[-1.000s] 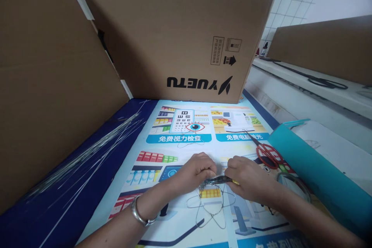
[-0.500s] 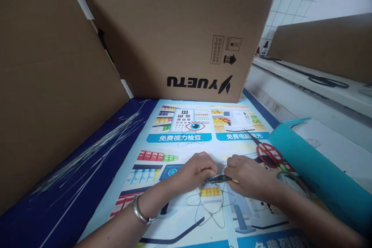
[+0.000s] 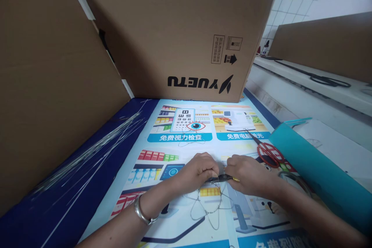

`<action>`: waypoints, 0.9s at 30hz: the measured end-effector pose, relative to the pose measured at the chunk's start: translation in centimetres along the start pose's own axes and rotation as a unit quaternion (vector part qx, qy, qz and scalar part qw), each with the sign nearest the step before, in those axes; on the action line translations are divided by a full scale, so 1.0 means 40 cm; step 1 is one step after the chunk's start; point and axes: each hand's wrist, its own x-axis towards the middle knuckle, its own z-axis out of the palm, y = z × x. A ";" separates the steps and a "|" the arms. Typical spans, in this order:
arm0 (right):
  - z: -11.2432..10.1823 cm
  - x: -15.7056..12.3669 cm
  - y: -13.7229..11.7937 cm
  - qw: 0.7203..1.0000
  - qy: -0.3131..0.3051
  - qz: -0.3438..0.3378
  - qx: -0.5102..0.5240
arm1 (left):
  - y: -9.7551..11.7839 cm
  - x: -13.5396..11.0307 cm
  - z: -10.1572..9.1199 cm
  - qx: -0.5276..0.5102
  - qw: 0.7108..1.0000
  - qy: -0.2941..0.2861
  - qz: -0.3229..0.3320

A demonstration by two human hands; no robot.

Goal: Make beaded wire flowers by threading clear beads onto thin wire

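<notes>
My left hand (image 3: pixel 199 170), with a silver bangle on its wrist, is closed in a pinch on a thin wire shape (image 3: pixel 207 211) that loops out below both hands over the printed poster (image 3: pixel 174 139). My right hand (image 3: pixel 247 174) is closed round small pliers (image 3: pixel 222 178), whose dark jaws point left and meet the wire right at my left fingertips. The two hands almost touch each other above the poster.
Tall cardboard sheets stand at the left (image 3: pixel 52 85) and behind, marked YUETU (image 3: pixel 180 38). A bundle of straight wires (image 3: pixel 95 151) lies on the blue surface at the left. Red-handled scissors (image 3: pixel 267 151) and a teal paper roll (image 3: pixel 314 174) lie at the right.
Both hands stay together at the same spot. The wire loops beneath them have shifted a little and the pliers' jaws sit slightly higher.
</notes>
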 end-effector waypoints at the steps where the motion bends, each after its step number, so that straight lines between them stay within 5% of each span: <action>1: 0.000 0.000 0.001 1.000 0.000 0.000 0.000 | 0.000 0.000 0.001 0.001 1.000 -0.001 0.000; 27: 0.007 -0.003 -0.013 1.000 0.013 0.014 -0.016 | 0.001 -0.003 0.010 0.015 1.000 0.008 -0.021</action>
